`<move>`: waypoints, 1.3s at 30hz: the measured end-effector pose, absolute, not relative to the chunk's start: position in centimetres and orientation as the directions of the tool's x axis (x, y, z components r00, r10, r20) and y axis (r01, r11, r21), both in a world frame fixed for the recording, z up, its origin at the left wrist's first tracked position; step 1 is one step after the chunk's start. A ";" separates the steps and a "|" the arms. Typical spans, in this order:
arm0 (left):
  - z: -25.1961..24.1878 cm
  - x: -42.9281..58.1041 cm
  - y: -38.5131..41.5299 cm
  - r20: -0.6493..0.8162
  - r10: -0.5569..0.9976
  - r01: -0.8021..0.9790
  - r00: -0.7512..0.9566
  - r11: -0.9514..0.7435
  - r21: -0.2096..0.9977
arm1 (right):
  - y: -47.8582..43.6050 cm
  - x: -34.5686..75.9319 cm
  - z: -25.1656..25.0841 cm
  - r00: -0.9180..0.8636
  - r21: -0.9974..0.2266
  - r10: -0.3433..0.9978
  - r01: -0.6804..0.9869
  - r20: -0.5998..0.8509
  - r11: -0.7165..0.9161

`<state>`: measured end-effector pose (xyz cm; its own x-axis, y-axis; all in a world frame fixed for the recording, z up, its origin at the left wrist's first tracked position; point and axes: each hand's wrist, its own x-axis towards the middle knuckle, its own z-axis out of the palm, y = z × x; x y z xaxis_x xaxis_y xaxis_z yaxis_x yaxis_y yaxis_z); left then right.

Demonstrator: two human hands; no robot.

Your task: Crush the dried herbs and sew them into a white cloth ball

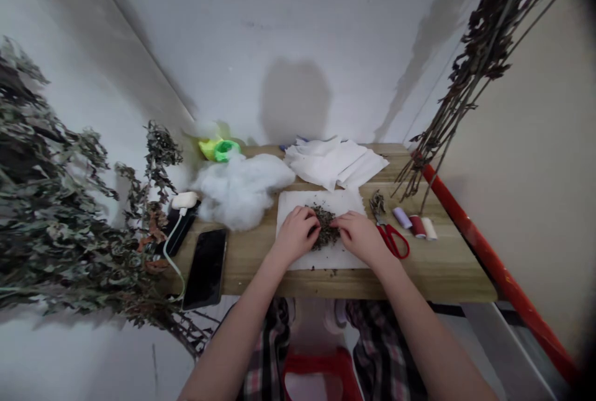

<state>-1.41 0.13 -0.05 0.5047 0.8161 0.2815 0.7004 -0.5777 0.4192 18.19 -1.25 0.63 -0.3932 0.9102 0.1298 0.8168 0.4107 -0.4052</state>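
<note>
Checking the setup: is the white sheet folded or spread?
Spread: the white sheet lies flat on the wooden table, dried leaves on it between left hand and right hand.

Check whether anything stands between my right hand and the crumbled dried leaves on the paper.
Nothing visible stands in the way. The right hand has its fingers at the edge of the crumbled dried leaves, with only the white paper sheet beneath them.
</note>
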 end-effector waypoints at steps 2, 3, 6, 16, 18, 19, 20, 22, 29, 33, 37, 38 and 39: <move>0.4 -1.7 0.1 0.285 0.821 0.691 0.495 -0.571 0.443 | -1.2 18.3 0.7 -0.375 -0.398 0.919 0.830 0.121 0.391; 0.6 -1.9 0.1 0.289 0.824 0.686 0.488 -0.567 0.456 | -1.2 18.3 0.8 -0.366 -0.396 0.923 0.835 0.116 0.381; 1.1 -2.4 0.0 0.307 0.832 0.674 0.462 -0.554 0.489 | -1.2 18.3 0.9 -0.342 -0.402 0.931 0.840 0.131 0.365; 0.7 -3.2 0.3 0.311 0.857 0.685 0.411 -0.515 0.515 | -1.5 17.6 0.5 -0.463 -0.520 0.863 0.695 0.203 0.496; 0.5 -3.3 0.4 0.301 0.860 0.690 0.412 -0.510 0.514 | -1.4 17.6 0.6 -0.462 -0.560 0.860 0.663 0.214 0.496; 0.5 -3.4 0.4 0.295 0.860 0.690 0.416 -0.510 0.513 | -1.4 17.5 0.6 -0.460 -0.566 0.861 0.658 0.219 0.496; 0.4 -3.4 0.4 0.289 0.860 0.691 0.421 -0.510 0.512 | -1.4 17.5 0.6 -0.461 -0.562 0.859 0.659 0.222 0.499; 0.4 -3.3 0.4 0.276 0.859 0.693 0.431 -0.511 0.509 | -1.4 17.4 0.6 -0.481 -0.534 0.849 0.669 0.219 0.517; 0.7 -3.8 0.5 0.307 0.874 0.645 0.376 -0.485 0.591 | -1.8 17.1 0.6 -0.506 -0.423 0.830 0.716 0.233 0.555; 0.1 -4.3 0.8 0.247 0.916 0.628 0.317 -0.398 0.668 | -2.5 15.7 0.4 -0.555 -0.341 0.785 0.707 0.274 0.619; -0.7 -4.5 1.1 0.148 0.976 0.599 0.158 -0.214 0.771 | -2.8 14.1 -0.7 -0.546 -0.273 0.799 0.752 0.250 0.599; -0.9 -4.6 1.2 0.118 0.987 0.576 0.111 -0.160 0.802 | -2.8 13.8 -1.0 -0.547 -0.262 0.803 0.760 0.236 0.595; -1.1 -4.8 1.3 0.080 0.994 0.545 0.069 -0.105 0.832 | -2.8 13.6 -1.4 -0.546 -0.253 0.808 0.768 0.222 0.589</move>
<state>-4.75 1.31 -1.09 0.0695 0.9944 0.0798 0.5450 -0.1048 0.8318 13.61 -2.77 -1.36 -0.5462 0.8077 0.2221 0.7676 0.5887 -0.2533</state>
